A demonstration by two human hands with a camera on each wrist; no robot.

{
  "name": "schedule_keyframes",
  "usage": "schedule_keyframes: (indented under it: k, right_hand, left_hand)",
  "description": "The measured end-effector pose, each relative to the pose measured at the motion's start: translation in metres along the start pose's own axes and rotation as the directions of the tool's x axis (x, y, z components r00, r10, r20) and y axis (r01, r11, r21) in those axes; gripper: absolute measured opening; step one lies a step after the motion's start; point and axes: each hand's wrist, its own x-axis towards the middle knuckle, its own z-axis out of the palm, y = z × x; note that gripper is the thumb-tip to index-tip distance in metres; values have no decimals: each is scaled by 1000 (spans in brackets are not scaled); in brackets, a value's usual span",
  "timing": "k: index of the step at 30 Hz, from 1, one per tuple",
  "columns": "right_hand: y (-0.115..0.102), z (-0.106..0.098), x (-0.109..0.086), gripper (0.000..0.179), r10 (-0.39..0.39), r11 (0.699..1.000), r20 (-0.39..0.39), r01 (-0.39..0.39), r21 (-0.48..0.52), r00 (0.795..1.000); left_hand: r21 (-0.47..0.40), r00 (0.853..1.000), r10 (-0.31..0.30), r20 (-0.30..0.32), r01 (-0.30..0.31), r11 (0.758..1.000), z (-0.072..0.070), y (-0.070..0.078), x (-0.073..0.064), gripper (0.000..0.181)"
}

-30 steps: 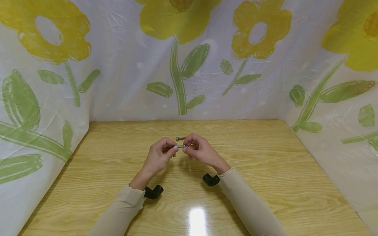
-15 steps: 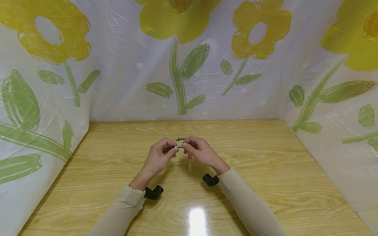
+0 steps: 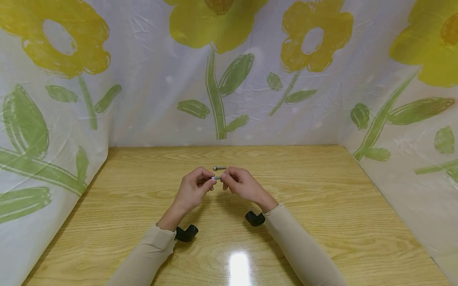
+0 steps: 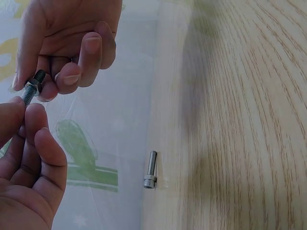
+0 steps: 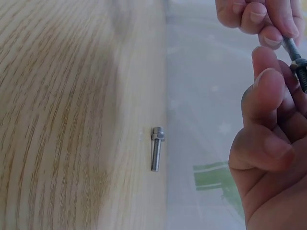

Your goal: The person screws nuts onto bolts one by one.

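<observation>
My left hand [image 3: 193, 186] pinches one end of a small metal bolt [image 4: 29, 96] between thumb and fingers, its head hidden in the grip. The bolt is held roughly level above the table. A hex nut [image 4: 33, 85] sits on its threaded shank, with a dark threaded tip sticking out past it. My right hand [image 3: 243, 184] has thumb and fingertips around the nut, pinching it; in the right wrist view the nut [image 5: 298, 64] is partly cut off by the frame edge. Behind the hands a second bolt [image 3: 219, 168] lies on the table, with a nut [image 5: 158, 136] near its head.
The wood-grain table [image 3: 304, 238] reaches back to a white cloth [image 3: 143, 79] printed with yellow flowers, which also hangs at both sides. Dark wrist-worn devices [image 3: 187, 233] jut inward beside the sleeves. A bright reflection lies on the table's front part.
My right thumb and fingers have shifted and drawn together over the nut, which showed more openly a second ago. My left hand and the bolt on the table stay in place.
</observation>
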Motion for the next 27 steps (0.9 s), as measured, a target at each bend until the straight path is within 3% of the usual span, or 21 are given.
schedule_keyframes:
  k: [4, 9, 17, 24, 27]
  right_hand:
    - [0, 0, 1, 36, 7, 1000, -10, -7, -24, 1000]
    - [0, 1, 1, 30, 24, 1000, -23, -24, -13, 999]
    - [0, 3, 0, 17, -15, 1000, 0, 15, 7, 1000]
    - [1, 4, 0, 42, 18, 999, 1, -18, -50, 1000]
    - [0, 4, 0, 35, 31, 998, -6, -32, -48, 999]
  left_hand:
    - [6, 1000, 3, 1, -3, 1000, 0, -1, 0, 11]
    - [-12, 1000, -2, 3, 2, 1000, 0, 0, 0, 11]
    - [-6, 1000, -8, -1, 8, 1000, 0, 0, 0, 11]
    - [-25, 1000, 1, -7, -2, 1000, -1, 0, 0, 10]
    - [-26, 1000, 7, -5, -7, 1000, -1, -1, 0, 9]
